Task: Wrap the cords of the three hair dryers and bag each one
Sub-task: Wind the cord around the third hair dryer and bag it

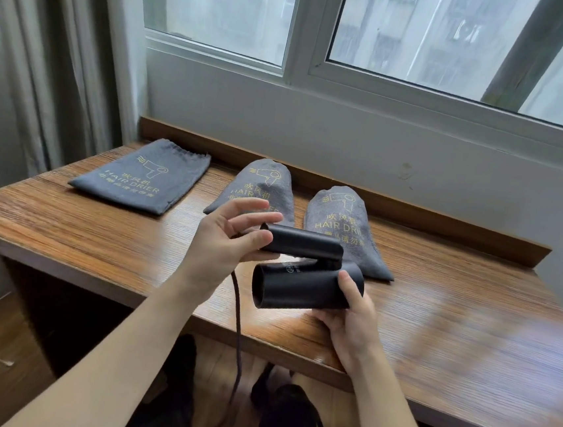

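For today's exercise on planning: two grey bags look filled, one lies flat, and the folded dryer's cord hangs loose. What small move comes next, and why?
Probably start winding the cord: it dangles off the table edge unwrapped, while both hands already hold the folded hair dryer, left hand at the handle, right hand under the barrel. The flat bag can wait.

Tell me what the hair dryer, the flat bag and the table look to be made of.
Hair dryer: probably matte black plastic; its smooth barrel shows only a dull sheen.
Flat bag: grey woven cloth, soft and matte, with a gathered mouth and gold printing.
Table: brown wood or wood-look laminate; straight grain lines and a glossy glare from the window. Which one, I cannot tell.
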{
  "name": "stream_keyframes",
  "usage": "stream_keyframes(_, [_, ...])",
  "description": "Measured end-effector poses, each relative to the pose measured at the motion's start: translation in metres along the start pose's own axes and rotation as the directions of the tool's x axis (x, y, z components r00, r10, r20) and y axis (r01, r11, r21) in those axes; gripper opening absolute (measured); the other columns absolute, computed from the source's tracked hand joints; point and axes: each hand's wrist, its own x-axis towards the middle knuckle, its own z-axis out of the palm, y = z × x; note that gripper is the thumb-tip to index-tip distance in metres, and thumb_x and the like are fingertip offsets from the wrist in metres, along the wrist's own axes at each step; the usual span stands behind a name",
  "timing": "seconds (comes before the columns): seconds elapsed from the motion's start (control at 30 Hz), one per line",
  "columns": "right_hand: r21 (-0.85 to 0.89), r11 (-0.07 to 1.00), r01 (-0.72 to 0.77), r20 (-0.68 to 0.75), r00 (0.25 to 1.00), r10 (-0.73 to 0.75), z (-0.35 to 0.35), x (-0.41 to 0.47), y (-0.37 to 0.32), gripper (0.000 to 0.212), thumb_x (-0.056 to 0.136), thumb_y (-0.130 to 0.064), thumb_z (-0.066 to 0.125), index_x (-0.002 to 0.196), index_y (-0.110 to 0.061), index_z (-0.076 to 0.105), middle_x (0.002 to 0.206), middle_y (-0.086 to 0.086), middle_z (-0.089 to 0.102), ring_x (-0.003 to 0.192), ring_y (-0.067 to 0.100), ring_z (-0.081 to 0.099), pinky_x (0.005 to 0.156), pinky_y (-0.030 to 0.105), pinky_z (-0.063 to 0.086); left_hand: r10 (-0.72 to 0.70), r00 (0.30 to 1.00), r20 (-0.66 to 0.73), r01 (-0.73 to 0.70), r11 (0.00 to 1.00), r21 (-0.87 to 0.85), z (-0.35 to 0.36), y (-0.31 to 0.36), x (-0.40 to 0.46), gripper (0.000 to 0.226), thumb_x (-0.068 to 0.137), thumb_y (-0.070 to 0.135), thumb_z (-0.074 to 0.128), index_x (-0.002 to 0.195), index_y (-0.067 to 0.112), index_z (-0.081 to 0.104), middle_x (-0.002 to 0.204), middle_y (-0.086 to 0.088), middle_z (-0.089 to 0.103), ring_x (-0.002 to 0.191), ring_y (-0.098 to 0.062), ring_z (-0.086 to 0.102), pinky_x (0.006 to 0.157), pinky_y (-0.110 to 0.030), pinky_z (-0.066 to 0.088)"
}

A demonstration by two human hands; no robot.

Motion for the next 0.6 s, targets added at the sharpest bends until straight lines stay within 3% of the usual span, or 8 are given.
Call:
stream_keyframes(0.17, [0.068, 0.997, 0.020, -0.046, 0.999, -0.017, -0.001, -0.007, -0.003, 0.041, 0.073, -0.037, 0.065, 0.106, -0.014, 0.067, 0.094, 0.005, 0.073, 0.088, 0.021, 0.068, 0.055, 0.033, 0.055, 0.027, 0.991, -0.134, 0.025, 0.930, 0.368, 0.007, -0.009, 0.004, 0.019, 0.084, 0.016, 0.075, 0.100, 0.018, 0.066, 0.089, 0.001, 0.071, 0.075, -0.007, 0.067, 0.054, -0.021, 0.052])
stream_keyframes(0.27, [0.098, 0.994, 0.039, -0.089, 0.996, -0.030, 0.000, -0.008, -0.003, 0.047, 0.075, -0.039, 0.066, 0.112, -0.009, 0.065, 0.098, 0.008, 0.072, 0.091, 0.025, 0.068, 0.052, 0.032, 0.056, 0.065, 0.984, -0.166, 0.028, 0.864, 0.503, 0.012, -0.019, 0.003, 0.011, 0.089, 0.028, 0.070, 0.096, 0.023, 0.065, 0.080, 0.007, 0.067, 0.069, -0.005, 0.060, 0.057, -0.015, 0.044])
stream_keyframes(0.33, [0.127, 0.990, 0.061, -0.098, 0.994, -0.049, 0.000, -0.010, -0.003, 0.046, 0.077, -0.038, 0.066, 0.112, -0.009, 0.065, 0.099, 0.008, 0.072, 0.090, 0.024, 0.070, 0.054, 0.033, 0.057, 0.034, 0.988, -0.150, 0.058, 0.818, 0.572, 0.017, -0.022, 0.000, 0.020, 0.092, 0.032, 0.066, 0.110, 0.025, 0.060, 0.079, 0.007, 0.063, 0.068, -0.011, 0.062, 0.057, -0.020, 0.045])
stream_keyframes(0.43, [0.166, 0.983, 0.083, -0.095, 0.993, -0.068, -0.003, -0.012, -0.004, 0.042, 0.080, -0.035, 0.066, 0.115, -0.012, 0.064, 0.107, 0.011, 0.071, 0.095, 0.024, 0.071, 0.058, 0.035, 0.060, -0.105, 0.990, -0.098, 0.143, 0.797, 0.587, 0.022, -0.025, -0.007, 0.057, 0.091, 0.031, 0.068, 0.139, 0.037, 0.037, 0.093, 0.002, 0.063, 0.065, -0.014, 0.064, 0.052, -0.024, 0.050])
stream_keyframes(0.5, [0.181, 0.979, 0.089, -0.065, 0.995, -0.078, -0.004, -0.011, -0.004, 0.046, 0.082, -0.034, 0.064, 0.122, -0.010, 0.061, 0.117, 0.015, 0.068, 0.106, 0.030, 0.068, 0.063, 0.038, 0.061, -0.154, 0.986, -0.070, 0.166, 0.810, 0.563, 0.023, -0.024, -0.007, 0.080, 0.083, 0.028, 0.076, 0.143, 0.043, 0.026, 0.103, 0.000, 0.062, 0.067, -0.018, 0.065, 0.050, -0.027, 0.053])
stream_keyframes(0.6, [0.242, 0.970, 0.034, 0.017, 0.999, -0.039, -0.005, -0.013, -0.005, 0.058, 0.086, -0.049, 0.051, 0.128, -0.011, 0.059, 0.126, 0.017, 0.066, 0.114, 0.034, 0.065, 0.069, 0.045, 0.060, -0.088, 0.996, -0.034, 0.091, 0.813, 0.575, 0.020, -0.018, -0.001, 0.089, 0.079, 0.011, 0.079, 0.145, 0.040, 0.027, 0.103, 0.001, 0.065, 0.061, -0.017, 0.066, 0.050, -0.033, 0.057])
